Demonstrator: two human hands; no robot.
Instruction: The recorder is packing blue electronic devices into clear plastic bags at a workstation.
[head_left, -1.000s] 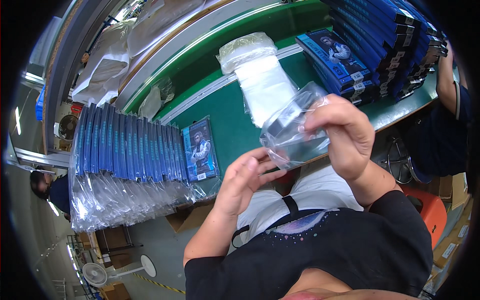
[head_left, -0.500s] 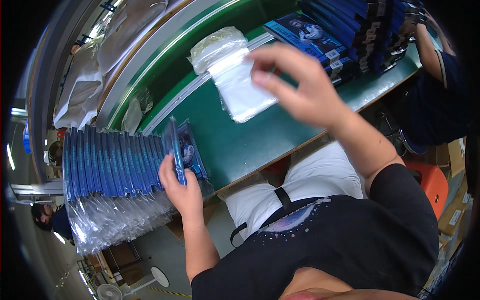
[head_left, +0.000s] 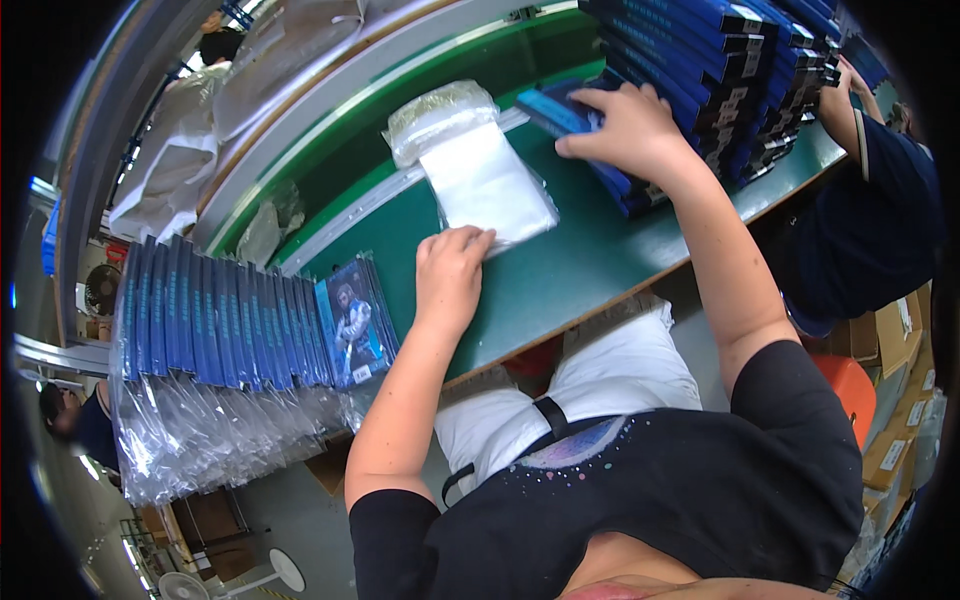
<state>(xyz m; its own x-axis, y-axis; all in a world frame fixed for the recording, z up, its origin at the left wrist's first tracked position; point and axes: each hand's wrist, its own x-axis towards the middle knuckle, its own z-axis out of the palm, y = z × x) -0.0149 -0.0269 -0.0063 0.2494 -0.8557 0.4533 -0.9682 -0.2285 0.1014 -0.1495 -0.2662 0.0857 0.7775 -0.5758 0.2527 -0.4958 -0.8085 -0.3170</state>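
Note:
A stack of clear plastic bags point(head_left: 490, 185) lies on the green table in front of me. My left hand point(head_left: 450, 275) is at its near edge, fingers bent together on the corner of a plastic bag; the thumb is mostly hidden. Farther right, my right hand point(head_left: 635, 135) reaches over a blue flat box point(head_left: 555, 112) on a low pile, with thumb and fingers spread. The hand covers most of that box. At left stands a row of blue boxes in clear bags point(head_left: 220, 320); the end one point(head_left: 355, 325) shows a printed figure on its cover.
Tall stacks of blue boxes point(head_left: 690, 60) rise at the far right, beside another person's arm point(head_left: 845, 115). A metal rail point(head_left: 350, 220) runs behind the green table point(head_left: 530, 300). Loose bag ends point(head_left: 230, 430) hang over the left table edge. An orange stool point(head_left: 845, 390) stands right of me.
My left hand has let go of the bagged box at the row's end and moved right to the bags. My right hand has moved from above the bags to the box pile.

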